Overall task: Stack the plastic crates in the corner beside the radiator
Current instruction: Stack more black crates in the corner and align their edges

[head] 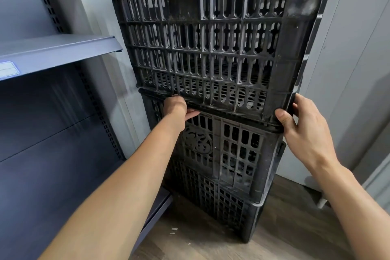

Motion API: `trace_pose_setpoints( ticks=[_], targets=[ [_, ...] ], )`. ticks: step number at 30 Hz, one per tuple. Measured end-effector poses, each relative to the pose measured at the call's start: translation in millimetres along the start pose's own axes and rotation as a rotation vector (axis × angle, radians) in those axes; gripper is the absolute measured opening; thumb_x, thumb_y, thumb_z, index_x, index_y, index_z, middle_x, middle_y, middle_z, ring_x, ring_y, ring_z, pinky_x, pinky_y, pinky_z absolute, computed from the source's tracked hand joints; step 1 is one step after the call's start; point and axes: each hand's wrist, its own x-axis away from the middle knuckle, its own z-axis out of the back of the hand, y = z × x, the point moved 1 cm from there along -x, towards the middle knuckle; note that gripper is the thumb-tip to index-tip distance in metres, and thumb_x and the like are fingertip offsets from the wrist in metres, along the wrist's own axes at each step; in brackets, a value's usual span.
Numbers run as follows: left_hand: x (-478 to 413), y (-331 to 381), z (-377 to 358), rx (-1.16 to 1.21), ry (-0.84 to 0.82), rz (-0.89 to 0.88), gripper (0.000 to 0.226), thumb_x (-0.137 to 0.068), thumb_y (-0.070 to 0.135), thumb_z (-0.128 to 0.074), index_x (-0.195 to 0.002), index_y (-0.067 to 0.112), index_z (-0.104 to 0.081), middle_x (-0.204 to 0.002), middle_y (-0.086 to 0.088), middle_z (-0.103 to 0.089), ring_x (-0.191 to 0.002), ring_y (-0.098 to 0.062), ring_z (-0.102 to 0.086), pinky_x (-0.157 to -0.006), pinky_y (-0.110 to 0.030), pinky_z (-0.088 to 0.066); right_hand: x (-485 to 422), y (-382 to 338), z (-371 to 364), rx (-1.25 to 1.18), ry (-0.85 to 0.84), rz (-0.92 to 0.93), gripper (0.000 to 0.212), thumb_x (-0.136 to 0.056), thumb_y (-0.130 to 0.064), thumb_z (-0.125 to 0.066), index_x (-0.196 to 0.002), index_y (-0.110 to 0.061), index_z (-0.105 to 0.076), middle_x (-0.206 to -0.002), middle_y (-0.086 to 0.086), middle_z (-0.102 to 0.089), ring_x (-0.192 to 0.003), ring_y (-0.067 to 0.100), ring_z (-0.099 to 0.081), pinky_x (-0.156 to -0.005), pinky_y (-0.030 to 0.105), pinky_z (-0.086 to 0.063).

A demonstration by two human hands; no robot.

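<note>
Three black slatted plastic crates stand stacked in a corner. The top crate (206,44) is large and dusty; it sits on the middle crate (228,154), which rests on the bottom crate (217,202). My left hand (176,107) reaches to the seam under the top crate's lower left edge, its fingers curled in under that edge and hidden. My right hand (299,124) grips the top crate's lower right corner, thumb on the front face, fingers round the side.
A dark blue metal shelving unit (52,50) stands to the left, one shelf jutting out at chest height beside the stack. Grey walls (354,69) close in behind and to the right. A wood-look floor (211,245) lies below.
</note>
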Motion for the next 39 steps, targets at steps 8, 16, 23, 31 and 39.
trace_pose_setpoints(
  ticks=[8, 16, 23, 31, 39],
  targets=[
    [-3, -4, 9, 0.015, -0.009, -0.031, 0.037, -0.106, 0.029, -0.037, -0.131, 0.004, -0.050, -0.086, -0.025, -0.071, -0.059, -0.031, -0.071, -0.044, -0.041, -0.056, -2, -7, -7, 0.014, 0.020, -0.002, 0.019, -0.101, -0.028, -0.053, -0.118, -0.020, -0.054, -0.117, 0.002, -0.057, -0.110, 0.029, -0.058, -0.085, 0.036, -0.040],
    [1, -4, 9, 0.009, -0.060, -0.033, 0.034, -0.107, 0.020, -0.033, -0.126, 0.000, -0.053, -0.081, -0.024, -0.067, -0.062, -0.031, -0.068, -0.041, -0.043, -0.057, 0, -4, -2, 0.007, -0.052, -0.042, 0.023, -0.101, -0.029, -0.053, -0.123, -0.022, -0.050, -0.125, 0.001, -0.054, -0.118, 0.026, -0.056, -0.089, 0.038, -0.042],
    [-4, -5, 16, 0.073, -0.113, 0.002, 0.024, -0.106, 0.026, -0.040, -0.109, 0.005, -0.052, -0.083, -0.021, -0.066, -0.072, -0.031, -0.068, -0.064, -0.047, -0.058, -2, -3, -1, -0.049, -0.053, -0.073, 0.028, -0.101, -0.029, -0.055, -0.128, -0.024, -0.050, -0.131, 0.000, -0.057, -0.121, 0.021, -0.056, -0.102, 0.047, -0.047],
    [-14, -10, 14, 0.085, -0.081, -0.061, 0.049, -0.106, 0.024, -0.040, -0.152, 0.022, -0.024, -0.101, -0.021, -0.065, -0.074, -0.030, -0.069, -0.051, -0.042, -0.059, 2, 2, -9, -0.103, -0.050, -0.037, 0.035, -0.103, -0.032, -0.050, -0.137, -0.026, -0.040, -0.134, -0.005, -0.053, -0.120, 0.011, -0.052, -0.102, 0.037, -0.045],
    [6, -34, 14, -0.053, -0.105, -0.122, 0.076, -0.099, 0.039, -0.055, -0.157, 0.031, -0.008, -0.132, -0.014, -0.056, -0.090, -0.025, -0.067, -0.079, -0.045, -0.061, 11, -3, -9, -0.104, 0.038, -0.101, 0.059, -0.098, -0.034, -0.059, -0.146, -0.021, -0.027, -0.151, 0.000, -0.037, -0.133, 0.017, -0.046, -0.108, 0.043, -0.043]
  ],
)
